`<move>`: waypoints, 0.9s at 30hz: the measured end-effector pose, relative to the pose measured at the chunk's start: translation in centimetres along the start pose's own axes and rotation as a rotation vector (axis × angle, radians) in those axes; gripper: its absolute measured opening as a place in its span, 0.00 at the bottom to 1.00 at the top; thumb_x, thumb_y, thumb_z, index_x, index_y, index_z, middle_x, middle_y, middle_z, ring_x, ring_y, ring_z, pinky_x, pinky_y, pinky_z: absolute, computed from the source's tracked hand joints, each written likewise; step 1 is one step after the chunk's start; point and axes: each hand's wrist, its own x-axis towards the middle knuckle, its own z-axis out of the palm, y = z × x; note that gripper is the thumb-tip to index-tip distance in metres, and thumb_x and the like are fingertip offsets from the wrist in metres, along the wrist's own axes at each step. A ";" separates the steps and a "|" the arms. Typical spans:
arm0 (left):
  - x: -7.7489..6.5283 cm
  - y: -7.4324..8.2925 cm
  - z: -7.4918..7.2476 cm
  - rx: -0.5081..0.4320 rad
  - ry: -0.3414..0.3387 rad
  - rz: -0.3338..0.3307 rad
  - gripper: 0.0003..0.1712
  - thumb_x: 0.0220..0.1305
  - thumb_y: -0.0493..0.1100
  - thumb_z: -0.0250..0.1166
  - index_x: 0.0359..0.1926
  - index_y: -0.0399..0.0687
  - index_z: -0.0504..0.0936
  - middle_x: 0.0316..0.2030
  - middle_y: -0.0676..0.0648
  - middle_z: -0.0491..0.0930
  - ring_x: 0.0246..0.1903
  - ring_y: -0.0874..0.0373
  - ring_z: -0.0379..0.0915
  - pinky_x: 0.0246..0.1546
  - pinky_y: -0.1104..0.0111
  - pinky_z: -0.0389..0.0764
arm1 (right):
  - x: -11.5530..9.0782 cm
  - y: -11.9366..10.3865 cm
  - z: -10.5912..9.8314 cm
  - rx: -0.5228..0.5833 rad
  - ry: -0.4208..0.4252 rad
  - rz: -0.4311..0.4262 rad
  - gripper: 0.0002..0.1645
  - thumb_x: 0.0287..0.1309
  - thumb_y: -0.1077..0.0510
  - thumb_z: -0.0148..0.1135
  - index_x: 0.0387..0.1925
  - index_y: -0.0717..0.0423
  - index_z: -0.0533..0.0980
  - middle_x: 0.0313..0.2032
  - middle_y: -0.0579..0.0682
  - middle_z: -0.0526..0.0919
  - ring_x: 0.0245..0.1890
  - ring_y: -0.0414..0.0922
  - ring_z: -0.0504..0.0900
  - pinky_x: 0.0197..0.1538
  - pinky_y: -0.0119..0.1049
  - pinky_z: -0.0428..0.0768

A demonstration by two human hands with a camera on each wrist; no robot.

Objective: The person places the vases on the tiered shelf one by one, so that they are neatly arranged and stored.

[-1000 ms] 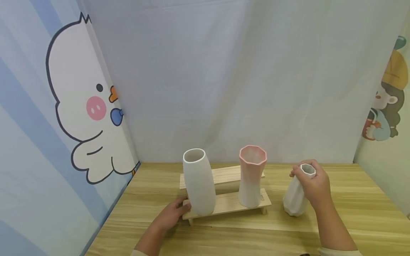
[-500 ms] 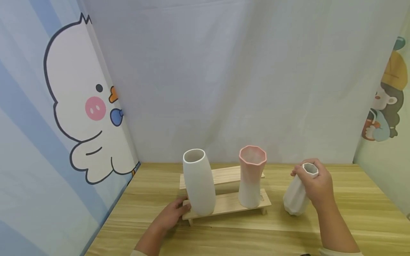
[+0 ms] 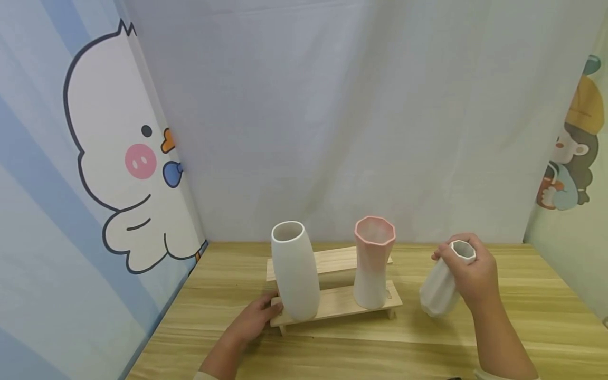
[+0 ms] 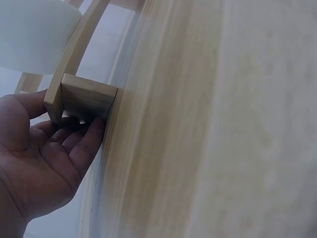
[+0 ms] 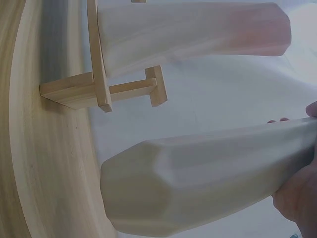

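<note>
My right hand (image 3: 478, 274) grips a white faceted vase (image 3: 439, 290) around its neck, just below the open rim. The vase leans, its top toward the right, and in the right wrist view its faceted base (image 5: 133, 191) is close over the table. At the left end of a two-tier wooden stand (image 3: 334, 302), my left hand (image 3: 256, 316) holds the lower board, thumb above and fingers against the leg (image 4: 89, 96) beneath. A smooth white vase (image 3: 296, 279) stands upright on that lower board's left part. Near its right end stands a pink-to-white vase (image 3: 372, 269).
The stand's upper board (image 3: 334, 259) lies behind the two standing vases. A pale curtain (image 3: 361, 132) hangs behind the wood-grain table (image 3: 351, 348), with printed cartoon cloths on both sides. A small dark object (image 3: 454, 378) shows at the bottom edge.
My right hand has shifted slightly right, tilting the faceted vase further, and the vase's base has risen a little. The left hand, stand and other two vases have stayed in place.
</note>
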 end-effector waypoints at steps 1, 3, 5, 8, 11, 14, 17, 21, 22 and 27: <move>0.0 -0.1 0.0 0.001 -0.001 0.001 0.33 0.70 0.58 0.57 0.68 0.45 0.70 0.66 0.36 0.69 0.65 0.40 0.62 0.63 0.40 0.62 | -0.1 -0.1 0.0 0.004 0.000 -0.004 0.15 0.63 0.51 0.66 0.37 0.59 0.73 0.26 0.39 0.85 0.32 0.38 0.84 0.36 0.32 0.79; 0.0 -0.1 0.0 0.001 -0.007 -0.002 0.34 0.69 0.60 0.57 0.68 0.45 0.70 0.67 0.35 0.68 0.66 0.39 0.61 0.63 0.39 0.61 | -0.2 -0.4 0.0 0.008 -0.003 -0.012 0.14 0.63 0.52 0.65 0.36 0.59 0.73 0.26 0.40 0.85 0.31 0.39 0.84 0.35 0.32 0.79; 0.1 -0.2 0.0 0.001 -0.012 -0.006 0.35 0.69 0.61 0.57 0.69 0.45 0.69 0.66 0.35 0.68 0.65 0.39 0.62 0.62 0.39 0.63 | -0.3 -0.6 0.0 0.024 -0.008 -0.016 0.13 0.63 0.53 0.65 0.36 0.59 0.73 0.26 0.40 0.85 0.31 0.39 0.84 0.35 0.32 0.79; 0.1 -0.3 0.0 -0.001 -0.020 -0.010 0.36 0.69 0.61 0.57 0.69 0.44 0.69 0.65 0.36 0.70 0.62 0.40 0.65 0.61 0.41 0.65 | -0.5 -0.9 -0.1 0.047 -0.013 -0.018 0.12 0.63 0.55 0.65 0.36 0.60 0.73 0.26 0.41 0.85 0.31 0.40 0.84 0.34 0.32 0.79; 0.0 -0.2 0.0 0.002 -0.025 -0.010 0.36 0.70 0.61 0.57 0.69 0.44 0.69 0.63 0.37 0.71 0.58 0.44 0.69 0.58 0.43 0.68 | -0.6 -1.3 0.0 0.063 -0.010 -0.019 0.12 0.63 0.56 0.65 0.36 0.60 0.73 0.25 0.42 0.85 0.31 0.40 0.85 0.34 0.32 0.79; 0.0 -0.1 0.0 0.009 -0.026 -0.007 0.35 0.70 0.60 0.56 0.69 0.45 0.69 0.58 0.38 0.74 0.52 0.46 0.72 0.55 0.46 0.71 | -0.7 -1.5 -0.1 0.066 -0.008 -0.022 0.12 0.63 0.56 0.65 0.36 0.61 0.73 0.25 0.42 0.85 0.31 0.40 0.84 0.34 0.32 0.79; -0.1 -0.1 0.0 0.010 -0.019 -0.009 0.35 0.70 0.60 0.57 0.69 0.45 0.69 0.60 0.37 0.73 0.57 0.42 0.70 0.58 0.44 0.69 | -0.8 -1.8 -0.1 0.067 -0.010 -0.028 0.12 0.64 0.56 0.65 0.36 0.61 0.73 0.26 0.42 0.85 0.31 0.41 0.84 0.34 0.33 0.79; 0.0 -0.2 0.0 -0.003 -0.012 -0.012 0.35 0.70 0.60 0.57 0.69 0.45 0.69 0.67 0.35 0.66 0.67 0.37 0.59 0.63 0.38 0.61 | -0.8 -1.9 0.0 0.071 -0.008 -0.037 0.12 0.64 0.57 0.64 0.36 0.62 0.73 0.26 0.42 0.85 0.31 0.41 0.84 0.34 0.33 0.79; 0.0 -0.2 0.0 -0.008 -0.013 -0.012 0.35 0.70 0.60 0.57 0.69 0.45 0.69 0.67 0.34 0.66 0.68 0.37 0.58 0.63 0.38 0.61 | -0.8 -1.9 0.0 0.078 -0.008 -0.038 0.11 0.63 0.57 0.64 0.36 0.62 0.73 0.26 0.43 0.85 0.31 0.42 0.84 0.33 0.33 0.79; 0.1 -0.2 0.0 -0.008 -0.006 -0.001 0.34 0.70 0.58 0.57 0.69 0.43 0.69 0.67 0.34 0.67 0.68 0.36 0.57 0.64 0.38 0.60 | -0.8 -1.9 0.3 0.087 -0.021 -0.041 0.11 0.63 0.57 0.65 0.36 0.61 0.73 0.26 0.42 0.86 0.31 0.42 0.83 0.33 0.34 0.79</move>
